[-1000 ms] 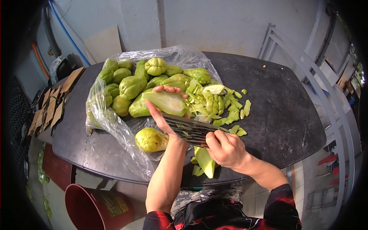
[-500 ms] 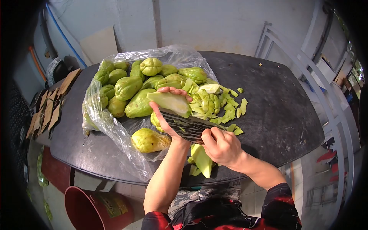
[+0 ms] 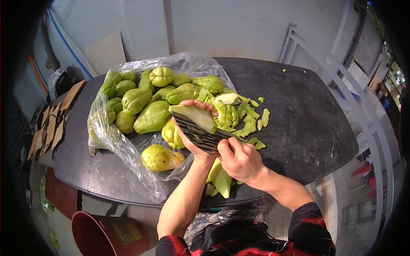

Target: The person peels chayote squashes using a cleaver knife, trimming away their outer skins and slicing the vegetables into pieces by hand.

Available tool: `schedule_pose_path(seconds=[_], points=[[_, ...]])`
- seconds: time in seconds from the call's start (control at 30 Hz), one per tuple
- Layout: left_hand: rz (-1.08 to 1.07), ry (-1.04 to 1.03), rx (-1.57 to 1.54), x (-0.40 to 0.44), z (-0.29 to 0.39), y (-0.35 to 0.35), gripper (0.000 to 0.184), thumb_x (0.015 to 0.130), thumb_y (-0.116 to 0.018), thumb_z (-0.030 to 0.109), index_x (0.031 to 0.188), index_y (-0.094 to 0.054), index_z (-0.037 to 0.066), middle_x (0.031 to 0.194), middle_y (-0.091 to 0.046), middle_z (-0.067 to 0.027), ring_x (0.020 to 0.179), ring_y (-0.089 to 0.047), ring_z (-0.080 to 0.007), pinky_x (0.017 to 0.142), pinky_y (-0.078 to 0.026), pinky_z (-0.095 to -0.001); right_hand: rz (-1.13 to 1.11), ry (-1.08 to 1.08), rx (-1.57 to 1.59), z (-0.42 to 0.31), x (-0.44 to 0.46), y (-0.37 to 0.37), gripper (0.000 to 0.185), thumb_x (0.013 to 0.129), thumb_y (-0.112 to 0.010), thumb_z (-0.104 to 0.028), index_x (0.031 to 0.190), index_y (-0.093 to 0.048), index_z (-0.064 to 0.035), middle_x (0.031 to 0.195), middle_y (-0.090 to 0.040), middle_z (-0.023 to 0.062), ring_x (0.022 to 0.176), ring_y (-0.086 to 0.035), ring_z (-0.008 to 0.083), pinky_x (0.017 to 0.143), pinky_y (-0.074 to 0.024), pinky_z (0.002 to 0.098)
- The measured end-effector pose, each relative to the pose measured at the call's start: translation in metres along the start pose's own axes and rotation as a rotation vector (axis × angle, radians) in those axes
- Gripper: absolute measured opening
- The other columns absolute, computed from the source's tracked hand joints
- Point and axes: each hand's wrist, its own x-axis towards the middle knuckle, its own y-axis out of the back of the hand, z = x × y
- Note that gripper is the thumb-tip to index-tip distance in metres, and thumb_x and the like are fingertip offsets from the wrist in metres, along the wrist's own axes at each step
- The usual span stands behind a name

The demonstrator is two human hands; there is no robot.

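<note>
A pale, peeled chayote (image 3: 197, 117) is held in my left hand (image 3: 192, 138), whose fingers wrap over its far side. My right hand (image 3: 242, 160) grips the handle of a wide dark-patterned knife (image 3: 203, 135). The blade lies along the near side of the chayote, and its cutting edge is hidden. Behind my left hand, several green chayotes (image 3: 153, 116) rest in a clear plastic bag (image 3: 124, 155). Green peelings (image 3: 250, 123) are heaped to the right of the held piece. A yellowish chayote (image 3: 161, 158) lies left of my left wrist.
The dark table (image 3: 303, 128) has a cut green piece (image 3: 222, 181) at its near edge. On the floor at the lower left stands a red bucket (image 3: 102, 239). Cardboard strips (image 3: 53, 123) lie at the left, and a grey metal rail (image 3: 363, 111) runs along the right.
The knife blade has moved up over the near side of the held chayote, covering more of it. The whole scene has shifted slightly left in view. Both hands keep their holds.
</note>
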Motion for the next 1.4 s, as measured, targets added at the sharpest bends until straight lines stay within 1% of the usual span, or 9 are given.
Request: schedule_pose_path(seconds=[0.37, 0.77, 0.83, 0.9, 0.97, 1.03, 1.13, 1.27, 1.4], points=[[-0.012, 0.013, 0.028, 0.003, 0.0, -0.002, 0.053, 0.105, -0.029, 0.052, 0.12, -0.049, 0.005, 0.101, -0.054, -0.0124, 0.092, -0.054, -0.0267, 0.077, -0.048, -0.0407, 0.006, -0.05, 0.027, -0.004, -0.001, 0.001, 0.016, 0.083, -0.058, -0.006, 0.097, -0.053, 0.0005, 0.071, -0.053, 0.0075, 0.053, -0.062, 0.0192, 0.044, -0.0513, 0.0308], [0.007, 0.068, 0.443, 0.006, 0.01, -0.005, 0.054, 0.106, -0.033, 0.048, 0.12, -0.051, -0.001, 0.098, -0.061, -0.0154, 0.085, -0.062, -0.0255, 0.069, -0.054, -0.0373, 0.005, -0.28, 0.588, 0.026, 0.006, 0.01, 0.014, 0.092, -0.062, -0.009, 0.092, -0.051, -0.001, 0.074, -0.062, 0.0175, 0.064, -0.066, 0.0359, 0.054, -0.0514, 0.0436], [-0.01, 0.116, 0.468, 0.007, 0.011, -0.003, 0.055, 0.105, -0.035, 0.05, 0.12, -0.052, 0.0, 0.1, -0.06, -0.0153, 0.088, -0.062, -0.0274, 0.071, -0.054, -0.0381, -0.031, -0.318, 0.64, 0.035, 0.005, 0.013, 0.013, 0.095, -0.06, -0.01, 0.092, -0.053, 0.0012, 0.07, -0.063, 0.018, 0.061, -0.067, 0.0344, 0.052, -0.0498, 0.0419], [0.07, 0.016, 0.741, 0.007, 0.01, 0.001, 0.056, 0.104, -0.037, 0.052, 0.121, -0.056, 0.001, 0.104, -0.063, -0.0135, 0.091, -0.063, -0.0237, 0.079, -0.054, -0.0354, 0.057, -0.387, 0.642, 0.043, 0.003, 0.011, 0.01, 0.093, -0.064, -0.006, 0.092, -0.058, 0.0026, 0.061, -0.062, 0.0093, 0.052, -0.064, 0.016, 0.047, -0.0464, 0.0312], [0.055, 0.111, 0.684, 0.009, 0.015, 0.0, 0.056, 0.104, -0.038, 0.052, 0.121, -0.057, 0.002, 0.105, -0.063, -0.0126, 0.093, -0.063, -0.0224, 0.082, -0.053, -0.0344, 0.049, -0.463, 0.658, 0.049, 0.005, 0.02, 0.01, 0.094, -0.062, -0.005, 0.096, -0.058, 0.003, 0.057, -0.058, 0.0051, 0.049, -0.057, 0.008, 0.045, -0.0402, 0.0278], [0.041, 0.206, 0.622, 0.01, 0.014, -0.002, 0.056, 0.104, -0.038, 0.052, 0.121, -0.059, 0.002, 0.107, -0.064, -0.0116, 0.094, -0.063, -0.0211, 0.086, -0.052, -0.0334, -0.026, -0.49, 0.67, 0.054, 0.002, 0.021, 0.011, 0.094, -0.06, -0.006, 0.093, -0.055, 0.0033, 0.062, -0.063, 0.0129, 0.052, -0.065, 0.0253, 0.048, -0.0451, 0.0343], [0.28, 0.49, 0.345, 0.012, 0.013, -0.003, 0.056, 0.105, -0.035, 0.05, 0.123, -0.056, 0.001, 0.111, -0.063, -0.0158, 0.098, -0.062, -0.0252, 0.089, -0.052, -0.0385, -0.005, -0.518, 0.674, 0.054, 0.002, 0.021, 0.011, 0.094, -0.061, -0.006, 0.092, -0.055, 0.0027, 0.058, -0.06, 0.0109, 0.048, -0.061, 0.0212, 0.047, -0.0427, 0.0336], [0.449, 0.591, 0.084, 0.02, 0.015, -0.003, 0.054, 0.105, -0.03, 0.046, 0.125, -0.053, 0.001, 0.119, -0.057, -0.0202, 0.098, -0.06, -0.0352, 0.097, -0.049, -0.0484, 0.046, -0.625, 0.636, 0.064, -0.003, 0.017, 0.013, 0.093, -0.064, -0.009, 0.089, -0.056, 0.0008, 0.053, -0.054, 0.0079, 0.044, -0.054, 0.0129, 0.045, -0.0385, 0.0303], [0.331, 0.635, -0.091, 0.016, 0.013, 0.016, 0.052, 0.105, -0.032, 0.044, 0.125, -0.053, 0.001, 0.115, -0.058, -0.0193, 0.101, -0.059, -0.0336, 0.098, -0.049, -0.0495, 0.21, -0.624, 0.553, 0.07, -0.003, 0.016, 0.019, 0.09, -0.07, -0.011, 0.09, -0.055, 0.0, 0.053, -0.052, 0.0054, 0.044, -0.049, 0.0088, 0.044, -0.0377, 0.0292]])
